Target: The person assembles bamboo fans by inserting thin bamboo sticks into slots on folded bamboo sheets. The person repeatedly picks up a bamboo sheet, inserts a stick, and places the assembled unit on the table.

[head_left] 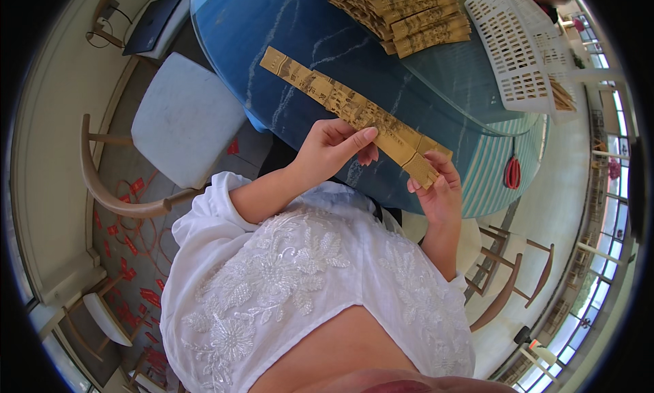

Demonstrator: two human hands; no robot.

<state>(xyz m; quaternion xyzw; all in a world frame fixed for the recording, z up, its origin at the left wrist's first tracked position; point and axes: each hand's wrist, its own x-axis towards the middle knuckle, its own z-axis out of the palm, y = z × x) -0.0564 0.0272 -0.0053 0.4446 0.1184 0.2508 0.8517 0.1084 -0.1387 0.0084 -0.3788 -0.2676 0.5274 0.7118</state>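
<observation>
A long gold paper strip (327, 95) with dark printed scenery slants over the blue table, from upper left down to the right. My left hand (334, 146) pinches it near its middle, thumb on top and the other fingers partly hidden beneath. At the lower right end my right hand (438, 188) is closed on the strip between thumb and fingers. There the strip looks folded, with a second gold piece angling off to the right behind my fingers; I cannot tell whether it is the same sheet.
The blue veined table (238, 45) carries a pile of similar gold strips (409, 14) at its far side. Beside it stands a white slotted plastic basket (501, 49). Red-handled scissors (512, 173) lie near the right edge. A pale chair (180, 117) stands at left.
</observation>
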